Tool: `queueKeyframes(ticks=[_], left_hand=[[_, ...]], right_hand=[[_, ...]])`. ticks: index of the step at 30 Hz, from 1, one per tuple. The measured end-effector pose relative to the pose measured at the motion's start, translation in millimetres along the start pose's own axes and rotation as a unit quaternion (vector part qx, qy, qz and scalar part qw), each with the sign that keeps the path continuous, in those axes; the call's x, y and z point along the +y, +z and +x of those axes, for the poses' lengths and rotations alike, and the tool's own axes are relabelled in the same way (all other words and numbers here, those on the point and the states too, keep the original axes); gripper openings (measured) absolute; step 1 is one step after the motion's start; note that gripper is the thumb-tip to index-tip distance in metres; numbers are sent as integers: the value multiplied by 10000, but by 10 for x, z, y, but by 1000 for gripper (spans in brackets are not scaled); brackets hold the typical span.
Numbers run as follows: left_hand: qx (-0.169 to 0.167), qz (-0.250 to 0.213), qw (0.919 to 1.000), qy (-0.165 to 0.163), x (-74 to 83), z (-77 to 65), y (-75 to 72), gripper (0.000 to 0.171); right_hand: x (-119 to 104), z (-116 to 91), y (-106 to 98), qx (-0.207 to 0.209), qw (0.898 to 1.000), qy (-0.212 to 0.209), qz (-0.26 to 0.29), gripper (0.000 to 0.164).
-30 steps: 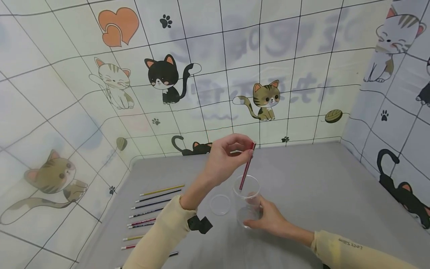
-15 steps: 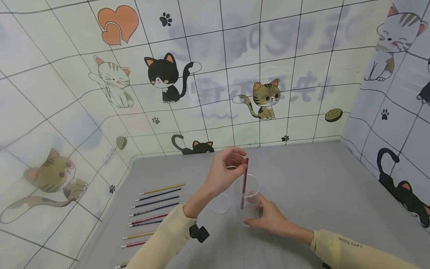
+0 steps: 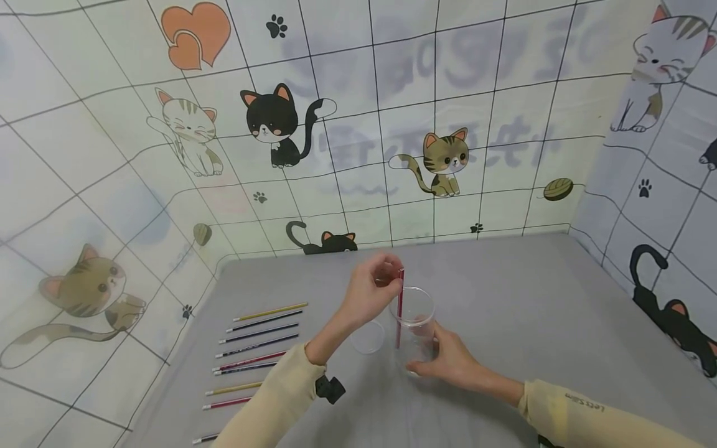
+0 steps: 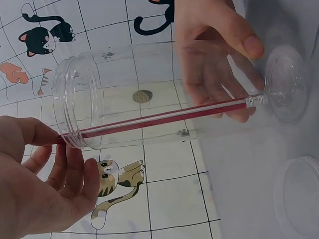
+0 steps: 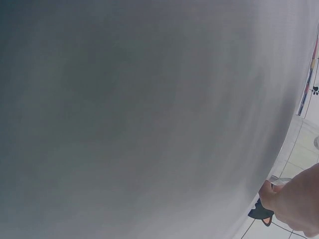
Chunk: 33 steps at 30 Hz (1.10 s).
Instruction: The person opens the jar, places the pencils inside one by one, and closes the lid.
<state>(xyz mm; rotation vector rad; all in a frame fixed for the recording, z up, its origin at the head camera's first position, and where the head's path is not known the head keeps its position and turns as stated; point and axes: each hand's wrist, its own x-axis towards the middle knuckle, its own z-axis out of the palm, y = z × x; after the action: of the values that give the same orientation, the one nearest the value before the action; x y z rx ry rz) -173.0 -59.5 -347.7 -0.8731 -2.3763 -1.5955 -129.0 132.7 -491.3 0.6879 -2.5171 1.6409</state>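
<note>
A tall clear plastic jar (image 3: 416, 351) stands upright on the grey table, with my right hand (image 3: 458, 366) gripping its lower side, thumb in front. Inside it is a red pencil (image 4: 164, 118) with a pale stripe, leaning along the wall nearer my left hand. Its metal-banded end points down, close to the jar's floor. My left hand (image 3: 366, 291) pinches the upper tip between thumb and finger, right at the rim. In the right wrist view, grey table surface fills most of the picture, and my right hand (image 5: 294, 201) shows only at the lower right corner.
A round clear lid (image 3: 368, 338) lies flat just left of the jar. Farther left, several pencils lie in a rough row, among them a yellow pencil (image 3: 271, 312) and a red pencil (image 3: 226, 404); my left sleeve covers parts of some. A cat-patterned tiled backdrop (image 3: 358, 143) rises behind.
My left hand has come down and slightly left, bringing the red pencil from slanting at the jar's mouth to nearly upright deep inside. The right hand keeps its hold on the jar.
</note>
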Motion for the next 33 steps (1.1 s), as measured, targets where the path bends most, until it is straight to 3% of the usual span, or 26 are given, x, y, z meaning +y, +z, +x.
queueKeyframes(ticks=[9,13,17,24,33], left_hand=[[-563,1050,9928,-152,-31,3,-57,18],[-565,1068,9924,-217,-43,-8,-95,18],[-533,715,9960,-101,-85,-89,-189,16],[-617,-498,9959,-432,-226,-491,-532,20],[-637,-728,9918,-835,-412,-1063,-855,28]], right_hand=[[-3,4,-17,-46,10000,51,-12,68],[3,4,-17,-44,10000,-6,-57,67],[4,5,-11,-20,10000,25,-47,65],[13,23,1,62,9999,6,-106,62],[28,26,10,86,9999,-98,-61,66]])
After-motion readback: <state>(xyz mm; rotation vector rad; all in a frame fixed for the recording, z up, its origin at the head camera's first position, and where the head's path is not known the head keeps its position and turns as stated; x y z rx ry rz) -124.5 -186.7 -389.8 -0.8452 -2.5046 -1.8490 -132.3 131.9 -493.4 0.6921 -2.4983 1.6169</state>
